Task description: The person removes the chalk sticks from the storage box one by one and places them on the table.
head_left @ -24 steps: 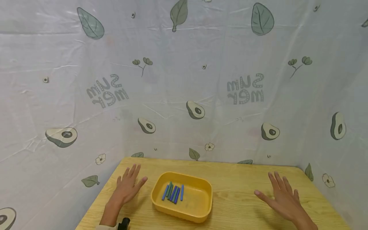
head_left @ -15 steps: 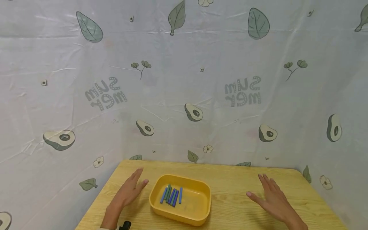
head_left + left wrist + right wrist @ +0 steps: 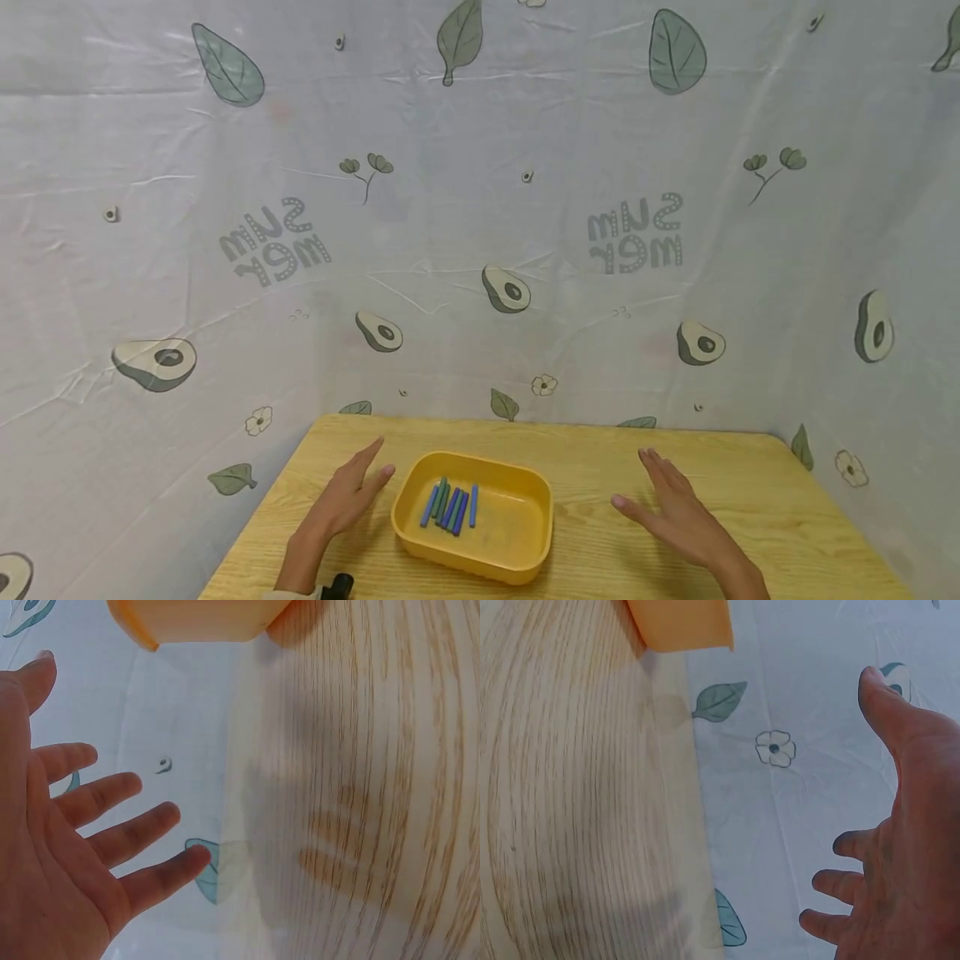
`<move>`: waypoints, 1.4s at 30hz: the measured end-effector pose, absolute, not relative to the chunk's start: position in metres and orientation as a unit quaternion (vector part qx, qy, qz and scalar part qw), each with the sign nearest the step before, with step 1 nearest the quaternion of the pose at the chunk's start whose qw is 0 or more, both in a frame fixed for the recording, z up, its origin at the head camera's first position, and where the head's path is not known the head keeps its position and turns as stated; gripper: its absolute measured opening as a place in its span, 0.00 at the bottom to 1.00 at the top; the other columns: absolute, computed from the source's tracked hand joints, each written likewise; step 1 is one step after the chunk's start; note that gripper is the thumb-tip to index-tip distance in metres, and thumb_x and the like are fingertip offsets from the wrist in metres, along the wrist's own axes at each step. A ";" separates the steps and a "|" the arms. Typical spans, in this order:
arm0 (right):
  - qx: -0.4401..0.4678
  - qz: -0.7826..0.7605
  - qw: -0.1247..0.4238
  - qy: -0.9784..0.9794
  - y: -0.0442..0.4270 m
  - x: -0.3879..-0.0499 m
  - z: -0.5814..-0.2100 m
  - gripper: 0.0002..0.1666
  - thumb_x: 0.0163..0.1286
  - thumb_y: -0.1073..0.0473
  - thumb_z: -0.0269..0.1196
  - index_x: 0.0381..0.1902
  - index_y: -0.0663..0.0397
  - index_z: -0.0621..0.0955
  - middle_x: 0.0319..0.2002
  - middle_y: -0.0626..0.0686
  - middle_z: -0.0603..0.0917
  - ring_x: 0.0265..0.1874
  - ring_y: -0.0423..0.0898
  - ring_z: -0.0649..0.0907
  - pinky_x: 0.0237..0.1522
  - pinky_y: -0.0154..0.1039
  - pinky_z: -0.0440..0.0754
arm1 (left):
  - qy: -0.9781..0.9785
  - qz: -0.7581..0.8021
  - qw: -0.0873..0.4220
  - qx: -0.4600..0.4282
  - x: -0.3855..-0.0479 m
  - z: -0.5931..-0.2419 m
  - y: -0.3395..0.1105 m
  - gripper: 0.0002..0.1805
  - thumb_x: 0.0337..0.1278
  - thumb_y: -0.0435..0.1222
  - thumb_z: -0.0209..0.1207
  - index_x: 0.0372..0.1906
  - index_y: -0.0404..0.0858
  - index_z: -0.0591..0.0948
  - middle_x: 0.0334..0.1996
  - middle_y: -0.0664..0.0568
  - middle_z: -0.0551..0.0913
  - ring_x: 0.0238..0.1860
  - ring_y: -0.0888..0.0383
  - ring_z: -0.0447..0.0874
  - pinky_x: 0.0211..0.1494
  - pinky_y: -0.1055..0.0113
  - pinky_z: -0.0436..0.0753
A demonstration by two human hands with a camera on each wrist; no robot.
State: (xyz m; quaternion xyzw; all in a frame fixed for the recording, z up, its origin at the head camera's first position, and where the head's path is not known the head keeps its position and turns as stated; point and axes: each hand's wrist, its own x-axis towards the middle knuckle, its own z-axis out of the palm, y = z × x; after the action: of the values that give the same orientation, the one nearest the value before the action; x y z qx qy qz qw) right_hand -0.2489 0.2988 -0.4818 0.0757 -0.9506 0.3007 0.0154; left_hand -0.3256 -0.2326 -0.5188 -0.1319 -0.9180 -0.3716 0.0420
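Observation:
A yellow plastic tray (image 3: pixel 517 533) stands on the table between my two hands. Several blue and green sticks (image 3: pixel 454 510), like chalk or crayons, lie side by side in its left half; their exact kind is hard to tell. My left hand (image 3: pixel 341 504) hovers just left of the tray, apart from it, with fingers extended and nothing held. To the right of the tray, at a wider gap, is my right hand (image 3: pixel 678 521), also extended and holding nothing. Both wrist views show spread fingers, with the tray's wall (image 3: pixel 202 621) at the top edge.
The light wooden table (image 3: pixel 600 467) extends behind the tray and out to both sides. A pale curtain (image 3: pixel 450 208) printed with leaves and avocados hangs behind it and along its sides. A black wristband (image 3: pixel 339 586) shows at the left wrist.
My right hand has moved left toward the tray. The left hand has shifted slightly right and turned more edge-on. Tray and sticks stay in place; the head view has tilted a little.

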 end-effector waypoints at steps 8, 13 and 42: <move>0.076 0.314 -0.001 -0.946 0.286 -0.251 -0.482 0.63 0.78 0.28 0.59 0.87 0.65 0.48 0.86 0.73 0.47 0.81 0.80 0.51 0.72 0.84 0.58 | -0.914 -0.380 0.038 -0.138 -0.329 -0.522 -0.228 0.40 0.84 0.59 0.50 0.87 0.45 0.58 0.83 0.38 0.64 0.74 0.31 0.75 0.73 0.31 0.76; 0.076 0.334 -0.020 -0.939 0.277 -0.252 -0.481 0.64 0.75 0.27 0.62 0.87 0.65 0.51 0.85 0.74 0.51 0.81 0.79 0.55 0.73 0.81 0.61 | -0.905 -0.399 0.032 -0.145 -0.330 -0.523 -0.224 0.40 0.84 0.58 0.51 0.87 0.44 0.58 0.82 0.36 0.66 0.73 0.32 0.77 0.72 0.32 0.77; 0.142 0.445 -0.034 -0.884 0.233 -0.257 -0.480 0.49 0.76 0.41 0.69 0.82 0.63 0.67 0.77 0.70 0.72 0.72 0.71 0.77 0.62 0.60 0.87 | -0.863 -0.480 -0.007 -0.157 -0.331 -0.535 -0.213 0.31 0.84 0.48 0.56 0.79 0.34 0.72 0.69 0.31 0.80 0.62 0.30 0.85 0.44 0.61 0.93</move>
State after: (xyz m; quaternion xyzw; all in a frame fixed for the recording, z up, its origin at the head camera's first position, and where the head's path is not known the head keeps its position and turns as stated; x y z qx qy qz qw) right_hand -0.2573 0.2335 -0.4802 0.1422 -0.8836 0.4449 -0.0336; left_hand -0.3315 -0.2130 -0.5351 -0.1570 -0.8631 -0.4800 -0.0071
